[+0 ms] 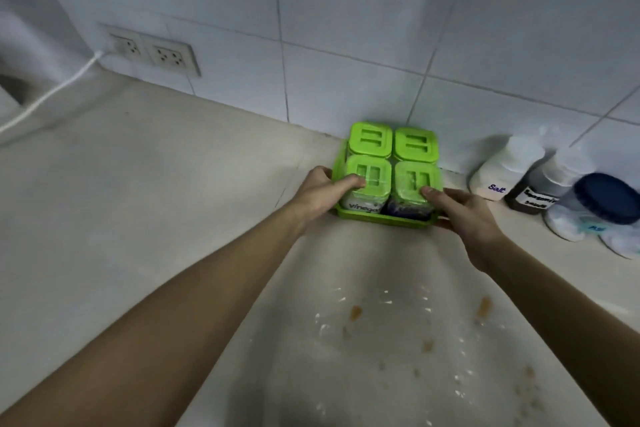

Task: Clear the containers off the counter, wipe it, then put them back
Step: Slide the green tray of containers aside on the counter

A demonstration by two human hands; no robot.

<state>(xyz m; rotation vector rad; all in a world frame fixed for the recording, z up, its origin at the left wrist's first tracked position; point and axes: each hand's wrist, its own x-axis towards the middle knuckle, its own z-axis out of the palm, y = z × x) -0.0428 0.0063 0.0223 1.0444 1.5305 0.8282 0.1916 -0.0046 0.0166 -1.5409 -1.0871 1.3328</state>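
The green tray (381,217) with four green-lidded jars sits against the tiled wall (346,28), straight ahead between both hands. The left hand (320,192) clamps its left edge, the right hand (465,210) its right, thumbs on the near lids. Brown spills (356,312) lie nearer the person, so the tray likely lifts clear sideways.

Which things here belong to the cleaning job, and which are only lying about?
Belong to the job:
- green tray with four green-lidded jars, gripped by left hand and right hand
- salt bottle, dark sauce bottle, blue-lidded jar
- counter with brown spots

Only lying about:
- wall sockets
- white cable
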